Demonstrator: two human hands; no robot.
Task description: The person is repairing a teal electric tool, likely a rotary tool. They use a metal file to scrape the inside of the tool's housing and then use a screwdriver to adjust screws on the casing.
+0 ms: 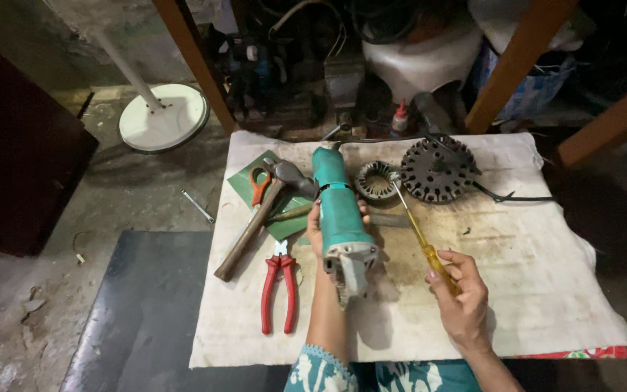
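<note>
Head view: right hand (462,294) pinches a yellow screwdriver (422,243), its tip near the stator (376,180). Left hand (321,226) wraps the teal grinder (340,218), lifted over the cloth (546,290), pliers (279,283) and hammer (252,226) alongside. A loose one-handed hold could let the grinder tip onto the tools.

The left hand (318,226) sits mostly behind the teal angle grinder (339,218), only fingertips showing. The yellow screwdriver (424,243) handle end disappears inside the right hand (461,292). The black cable (513,196) fades into shadow at right. Clutter in the upper frame is too dark to identify.
</note>
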